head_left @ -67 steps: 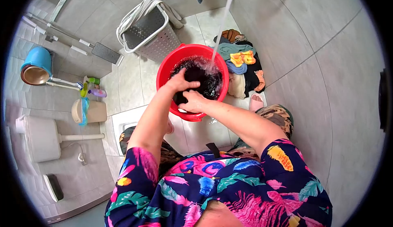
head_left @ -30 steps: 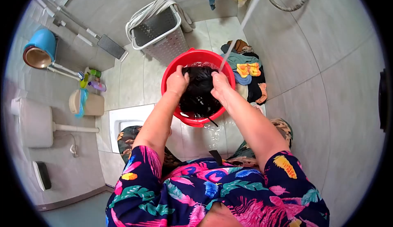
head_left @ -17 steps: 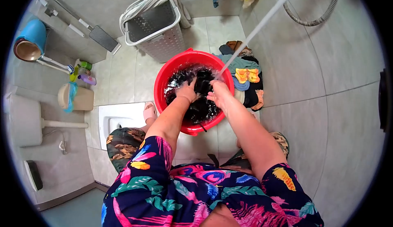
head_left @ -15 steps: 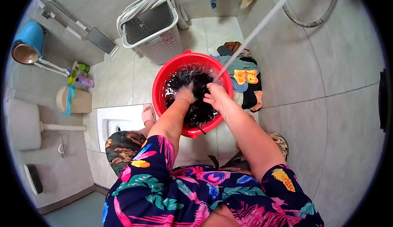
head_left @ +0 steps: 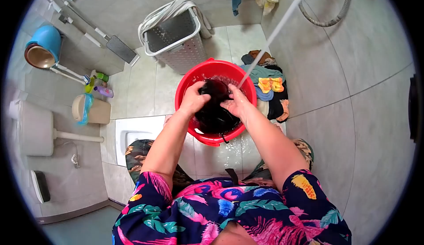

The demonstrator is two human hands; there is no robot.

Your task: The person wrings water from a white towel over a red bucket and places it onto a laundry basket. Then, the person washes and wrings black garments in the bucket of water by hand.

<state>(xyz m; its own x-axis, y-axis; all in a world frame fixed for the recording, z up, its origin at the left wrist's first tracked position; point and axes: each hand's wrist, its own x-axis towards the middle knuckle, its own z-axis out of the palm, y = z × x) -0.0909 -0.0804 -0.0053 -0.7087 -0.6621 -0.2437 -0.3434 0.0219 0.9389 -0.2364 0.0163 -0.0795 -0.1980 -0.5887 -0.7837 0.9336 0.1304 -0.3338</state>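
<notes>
A red basin (head_left: 182,78) of water stands on the tiled floor between my feet, with a wet black piece of clothing (head_left: 216,112) bunched up in it. On the left side of that cloth, my left hand (head_left: 193,98) has its fingers and thumb closed on the fabric. My right hand (head_left: 237,102) grips its right side, fingers curled into the folds. A stream of water (head_left: 276,30) runs down from the upper right into the basin beside my right hand. The garment's exact kind cannot be made out.
Right of the basin lies a pile of clothes (head_left: 269,75) with a yellow-orange piece (head_left: 270,85) on top. Behind stands a grey laundry basket (head_left: 181,53). At left are a squat toilet (head_left: 128,128), a beige bin (head_left: 99,111) and bottles (head_left: 104,91). A metal hose (head_left: 329,23) hangs at upper right.
My left hand has come up out of the splashing water and now grips the black cloth, which is bunched higher. My right hand has closed in on it. The view has shifted slightly.
</notes>
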